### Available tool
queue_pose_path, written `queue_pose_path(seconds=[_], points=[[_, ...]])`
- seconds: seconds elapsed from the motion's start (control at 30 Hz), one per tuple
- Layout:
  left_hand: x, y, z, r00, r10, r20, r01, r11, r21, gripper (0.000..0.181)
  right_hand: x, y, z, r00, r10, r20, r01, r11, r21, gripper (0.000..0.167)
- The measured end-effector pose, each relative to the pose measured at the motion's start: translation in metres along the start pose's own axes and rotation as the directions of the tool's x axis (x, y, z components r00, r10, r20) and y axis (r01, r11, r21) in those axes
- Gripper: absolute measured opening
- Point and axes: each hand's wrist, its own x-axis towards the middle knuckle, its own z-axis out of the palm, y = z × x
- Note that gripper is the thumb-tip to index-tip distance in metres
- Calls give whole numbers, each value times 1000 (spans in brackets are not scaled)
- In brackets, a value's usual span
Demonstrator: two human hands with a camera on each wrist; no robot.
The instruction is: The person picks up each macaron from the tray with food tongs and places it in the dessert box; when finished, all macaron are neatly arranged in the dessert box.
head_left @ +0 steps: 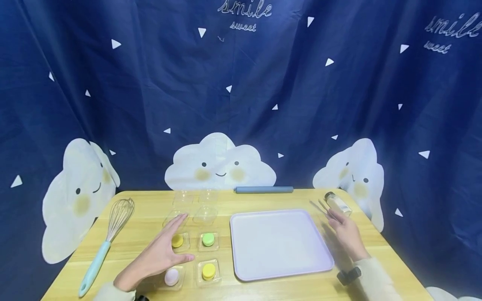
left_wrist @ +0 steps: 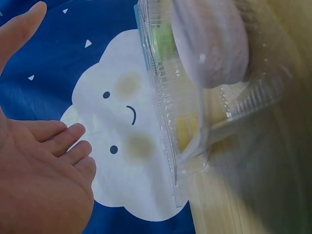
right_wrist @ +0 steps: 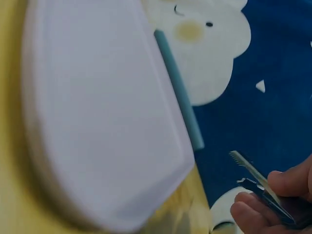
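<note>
My left hand [head_left: 160,254] is held with fingers straight and thumb spread above the clear boxes at the left, touching none that I can see. The boxes hold a pink macaron [head_left: 172,276], two yellow ones [head_left: 208,271] and a green one [head_left: 208,239]. In the left wrist view the palm [left_wrist: 44,170] faces sideways beside the box with the pink macaron [left_wrist: 212,41]. At the right, my right hand [head_left: 348,236] pinches metal tongs [head_left: 324,210], whose tips stand apart. The tongs [right_wrist: 258,178] also show in the right wrist view between thumb and fingers.
A lilac tray [head_left: 280,244] lies right of the boxes, a blue rolling pin [head_left: 263,190] at the back edge. The whisk [head_left: 98,259] lies far left. A jar [head_left: 339,203] lies beyond the right hand. Clear lids [head_left: 205,214] are behind the macarons.
</note>
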Motion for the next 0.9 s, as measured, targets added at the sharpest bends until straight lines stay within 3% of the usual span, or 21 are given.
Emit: queue_pose_path(seconds=[0.2,0.53,0.63,0.77,0.9], points=[[1,0,-1,1000,5,-5,-5,1000,-5,112,-1,17,-7,999,31,43,-27,996,-86,55],[3,0,-2,1000,6,-4,-6,1000,6,110,-6,22,-7,991,96,92,-83,987,-135,52],[1,-1,0,1000,-1,-3,1,1000,8,109,-8,25,-6,996,54,67,-38,973,-228,51],[0,-1,2,1000,2,-9,-2,1000,14,108,-9,30,-4,998,-26,59,45,932,-359,52],[1,-1,4,1000,9,-10,-8,1000,20,107,-11,33,-5,995,-48,82,77,914,-397,55]])
